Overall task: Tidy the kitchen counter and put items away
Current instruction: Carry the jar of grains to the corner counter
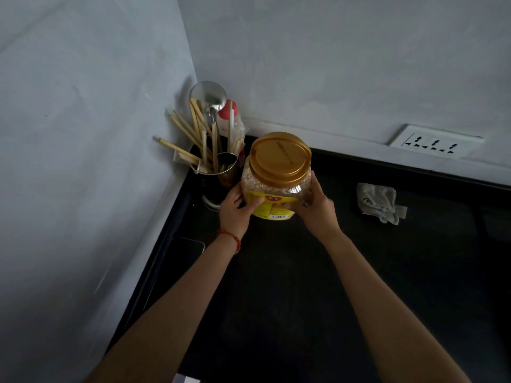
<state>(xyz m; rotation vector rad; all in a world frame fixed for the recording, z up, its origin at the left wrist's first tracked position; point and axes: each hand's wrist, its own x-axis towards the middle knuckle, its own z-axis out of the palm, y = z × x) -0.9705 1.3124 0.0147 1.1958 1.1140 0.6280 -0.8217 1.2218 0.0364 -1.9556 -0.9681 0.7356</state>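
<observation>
Currently both hands hold one clear plastic jar [276, 183] over the black counter [304, 286], near the back left corner. Jar: wide gold screw lid [280, 157], closed; pale flaky contents visible through the shoulder; yellow label [273, 208] round the lower body with a small red badge and a barcode at the bottom edge. Cannot tell whether its base touches the counter.

Left hand [237, 208]: fingers curled round the jar's left side, thumb pressed across the label front. Red thread band [231, 239] on that wrist. Right hand [318, 205]: fingers wrapped on the right side, thumb up along the clear wall.

Just beside the jar, to its left, a metal utensil holder [221, 175] stands in the corner with wooden chopsticks [190, 134] and a steel ladle [208, 95]; a red-capped bottle [229, 114] sits behind. Crumpled grey cloth [378, 203] lies well apart to the right. Wall socket [434, 142] above the counter's back edge.
</observation>
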